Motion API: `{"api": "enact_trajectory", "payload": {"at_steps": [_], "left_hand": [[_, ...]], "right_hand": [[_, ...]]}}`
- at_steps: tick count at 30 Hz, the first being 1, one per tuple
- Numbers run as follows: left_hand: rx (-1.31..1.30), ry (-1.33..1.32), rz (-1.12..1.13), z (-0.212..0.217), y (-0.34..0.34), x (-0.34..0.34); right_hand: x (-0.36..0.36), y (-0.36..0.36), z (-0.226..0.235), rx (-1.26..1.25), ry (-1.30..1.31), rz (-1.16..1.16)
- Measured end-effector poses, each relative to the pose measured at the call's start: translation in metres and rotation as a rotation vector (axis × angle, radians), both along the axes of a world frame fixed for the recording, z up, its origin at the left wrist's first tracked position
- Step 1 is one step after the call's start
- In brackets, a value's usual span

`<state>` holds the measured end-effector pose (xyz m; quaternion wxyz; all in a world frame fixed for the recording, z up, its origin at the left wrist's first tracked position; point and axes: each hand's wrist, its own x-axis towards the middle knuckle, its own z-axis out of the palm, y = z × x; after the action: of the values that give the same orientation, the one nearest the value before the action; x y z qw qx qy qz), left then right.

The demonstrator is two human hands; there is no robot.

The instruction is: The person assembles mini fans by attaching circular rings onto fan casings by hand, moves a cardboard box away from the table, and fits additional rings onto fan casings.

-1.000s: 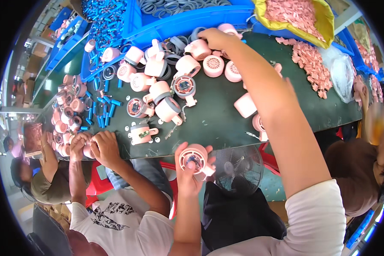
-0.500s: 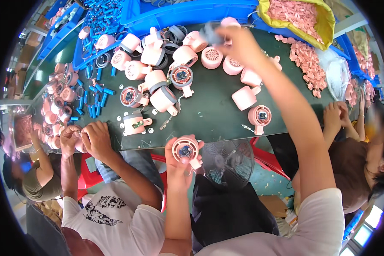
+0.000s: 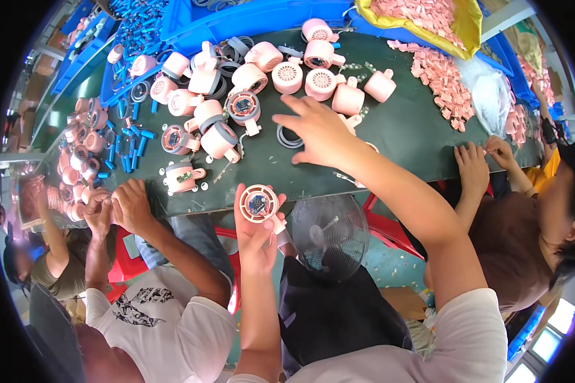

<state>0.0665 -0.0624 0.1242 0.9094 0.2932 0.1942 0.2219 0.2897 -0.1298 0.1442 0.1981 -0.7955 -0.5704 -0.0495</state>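
Observation:
My left hand (image 3: 255, 242) holds a pink round fan housing (image 3: 258, 203) just off the table's near edge. Its open face is up, showing a dark circuit board, and a short stem points down to the right. Over the middle of the table, my right hand (image 3: 326, 133) has its fingers spread and nothing in them. Some grey rings (image 3: 290, 145) lie on the table by its fingertips. Beyond the hand stand several pink housings, among them one with a slotted grille (image 3: 321, 83). Another housing, fitted with a grey ring (image 3: 244, 107), lies to the left, its board showing.
Blue cylindrical cells (image 3: 133, 150) lie at the left. A blue bin (image 3: 249, 19) stands at the back. Small pink parts (image 3: 444, 86) are heaped at the right below a yellow sack (image 3: 469, 29). A floor fan (image 3: 331, 236) stands below the edge. Co-workers' hands (image 3: 131, 207) work on the left and right.
My right hand has come back from the far bin toward me and opened; grey rings now lie on the table beneath it. My left hand still holds the housing. The view has shifted slightly.

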Motion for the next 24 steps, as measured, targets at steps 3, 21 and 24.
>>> {"api": "enact_trajectory", "payload": {"at_steps": [3, 21, 24], "left_hand": [[0.023, 0.048, -0.018, 0.008, -0.005, 0.007], [0.102, -0.063, 0.015, 0.061, -0.022, 0.006], [0.132, -0.073, 0.046, 0.066, -0.026, 0.008]], "right_hand": [[0.013, 0.009, -0.015, -0.309, 0.170, -0.002], [-0.050, -0.058, 0.048, 0.717, 2.395, 0.634], [-0.049, -0.062, 0.046, 0.682, 2.314, 0.698]]}}
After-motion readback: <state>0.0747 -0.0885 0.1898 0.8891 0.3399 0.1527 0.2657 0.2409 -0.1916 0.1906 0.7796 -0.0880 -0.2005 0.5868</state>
